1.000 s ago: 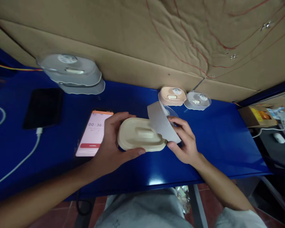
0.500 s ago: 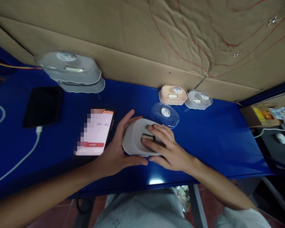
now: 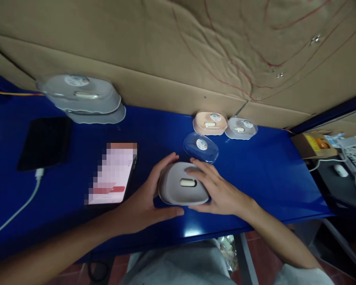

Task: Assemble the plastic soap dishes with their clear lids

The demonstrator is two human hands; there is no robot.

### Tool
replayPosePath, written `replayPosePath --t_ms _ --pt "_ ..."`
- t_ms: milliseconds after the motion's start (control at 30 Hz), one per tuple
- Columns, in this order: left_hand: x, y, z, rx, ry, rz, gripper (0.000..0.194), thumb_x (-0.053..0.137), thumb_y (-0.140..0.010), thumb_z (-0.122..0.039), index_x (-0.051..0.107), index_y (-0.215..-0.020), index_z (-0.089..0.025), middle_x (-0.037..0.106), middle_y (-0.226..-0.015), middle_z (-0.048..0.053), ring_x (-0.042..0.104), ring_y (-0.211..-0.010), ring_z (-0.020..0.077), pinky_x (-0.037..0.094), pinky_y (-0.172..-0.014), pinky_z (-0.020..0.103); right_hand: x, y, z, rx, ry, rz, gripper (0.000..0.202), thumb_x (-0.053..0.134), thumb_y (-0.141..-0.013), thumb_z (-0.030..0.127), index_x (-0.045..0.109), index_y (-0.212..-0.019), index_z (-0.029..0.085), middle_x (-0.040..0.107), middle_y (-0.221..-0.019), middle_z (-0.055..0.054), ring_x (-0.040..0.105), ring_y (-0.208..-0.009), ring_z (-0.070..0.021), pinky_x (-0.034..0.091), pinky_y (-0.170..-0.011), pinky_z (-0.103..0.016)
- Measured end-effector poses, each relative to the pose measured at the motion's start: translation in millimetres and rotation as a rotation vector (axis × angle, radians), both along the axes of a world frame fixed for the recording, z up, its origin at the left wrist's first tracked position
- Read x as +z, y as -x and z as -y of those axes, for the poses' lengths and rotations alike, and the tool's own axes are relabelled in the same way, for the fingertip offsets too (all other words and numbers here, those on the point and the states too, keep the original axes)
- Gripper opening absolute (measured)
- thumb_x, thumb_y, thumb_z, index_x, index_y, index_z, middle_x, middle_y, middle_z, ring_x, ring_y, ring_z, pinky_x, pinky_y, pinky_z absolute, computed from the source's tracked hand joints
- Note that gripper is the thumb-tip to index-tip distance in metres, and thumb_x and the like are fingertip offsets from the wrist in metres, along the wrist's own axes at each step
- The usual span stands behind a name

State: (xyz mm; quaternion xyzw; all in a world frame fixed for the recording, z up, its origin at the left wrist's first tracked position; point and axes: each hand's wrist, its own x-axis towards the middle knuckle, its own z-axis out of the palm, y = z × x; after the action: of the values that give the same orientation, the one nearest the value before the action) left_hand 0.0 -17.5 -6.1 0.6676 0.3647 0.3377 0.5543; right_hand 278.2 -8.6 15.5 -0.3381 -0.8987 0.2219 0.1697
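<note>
Between both hands sits a grey oval plastic box [image 3: 178,194] with a small cream bar set in a dark slot on its top. My left hand [image 3: 151,194] curls around its left side, thumb along the near edge. On the right side, my right hand [image 3: 218,188] grips it, fingers over the far rim and thumb at the near edge. The underside is hidden. Just beyond the box lies a clear oval plastic lid [image 3: 200,147] with a round white label. Behind that stand a peach oval box [image 3: 209,123] and another grey box [image 3: 241,128], both with clear covers.
Two stacked grey boxes [image 3: 83,99] stand at the back left. A lit phone [image 3: 112,174] and a dark phone [image 3: 44,142] with a white cable [image 3: 32,202] lie left on the blue table [image 3: 261,174]. A cardboard wall [image 3: 136,51] rises behind; a small carton [image 3: 314,146] is far right.
My right fingers have moved off the top slot to the box's right side, uncovering the cream bar. The box appears slightly lower in view and turned more top-up; the camera view has shifted a little.
</note>
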Motion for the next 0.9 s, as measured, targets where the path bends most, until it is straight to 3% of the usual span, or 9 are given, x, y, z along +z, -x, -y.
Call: replayPosePath --t_ms 133,233,333,467,600,733,900 --pt "-1.4 -3 3 -0.008 0.021 -0.012 0.095 0.081 -0.094 -0.038 0.023 -0.167 -0.05 0.031 -0.177 0.011 0.065 -0.139 0.0352 0.064 -0.107 0.053 -0.9 -45 17 -0.105 0.043 0.08 0.084 0.082 -0.09 0.046 0.039 -0.16 0.026 0.04 -0.17 -0.02 0.039 -0.159 -0.0384 0.044 -0.123 -0.063" --pt "1.5 -5 0 0.061 -0.036 -0.046 0.065 0.072 -0.101 -0.036 0.042 -0.157 -0.047 0.039 -0.171 0.008 0.069 -0.13 0.03 0.067 -0.101 0.048 -6.6 -90 31 -0.23 0.029 0.143 0.082 0.081 -0.091 0.043 0.039 -0.159 0.028 0.039 -0.17 -0.02 0.039 -0.158 -0.0396 0.046 -0.12 -0.065" --pt "3.2 -5 -5 0.083 -0.093 -0.073 0.038 0.066 -0.104 -0.037 0.059 -0.141 -0.039 0.048 -0.162 0.007 0.071 -0.122 0.0265 0.068 -0.098 0.044 -13.9 -142 37 -0.348 -0.091 0.272 0.07 0.073 -0.095 0.04 0.044 -0.158 0.029 0.035 -0.173 -0.018 0.036 -0.159 -0.0422 0.04 -0.121 -0.068" --pt "2.9 -6 -9 0.062 -0.121 -0.098 0.026 0.064 -0.104 -0.038 0.067 -0.13 -0.034 0.055 -0.153 0.009 0.073 -0.114 0.0247 0.068 -0.095 0.043 -27.3 -216 22 -0.562 -0.274 0.407 0.055 0.06 -0.101 0.042 0.055 -0.154 0.031 0.041 -0.172 -0.014 0.035 -0.159 -0.0427 0.033 -0.123 -0.069" --pt "1.8 -6 -9 0.047 -0.133 -0.112 0.024 0.063 -0.105 -0.038 0.069 -0.128 -0.033 0.058 -0.151 0.009 0.074 -0.111 0.0242 0.068 -0.093 0.043 -41.3 -275 -8 -0.828 -0.303 0.45 0.057 0.048 -0.102 0.052 0.062 -0.15 0.024 0.048 -0.167 -0.017 0.041 -0.156 -0.0443 0.035 -0.121 -0.068" --pt "-1.2 -5 -9 0.05 -0.146 -0.094 0.023 0.06 -0.106 -0.037 0.069 -0.128 -0.033 0.057 -0.151 0.008 0.072 -0.115 0.024 0.067 -0.093 0.041 -44.5 -297 -44 -0.993 -0.289 0.422 0.059 0.047 -0.1 0.052 0.066 -0.147 0.021 0.051 -0.164 -0.02 0.045 -0.151 -0.0487 0.041 -0.113 -0.072" --pt "-1.5 -3 -11 0.036 -0.12 -0.115 0.022 0.06 -0.106 -0.036 0.07 -0.125 -0.031 0.059 -0.148 0.009 0.072 -0.109 0.0211 0.065 -0.093 0.039 -41.5 -288 -83 -0.898 -0.283 0.384 0.053 0.051 -0.095 0.036 0.066 -0.145 0.028 0.066 -0.151 -0.012 0.059 -0.14 -0.0394 0.04 -0.116 -0.069"
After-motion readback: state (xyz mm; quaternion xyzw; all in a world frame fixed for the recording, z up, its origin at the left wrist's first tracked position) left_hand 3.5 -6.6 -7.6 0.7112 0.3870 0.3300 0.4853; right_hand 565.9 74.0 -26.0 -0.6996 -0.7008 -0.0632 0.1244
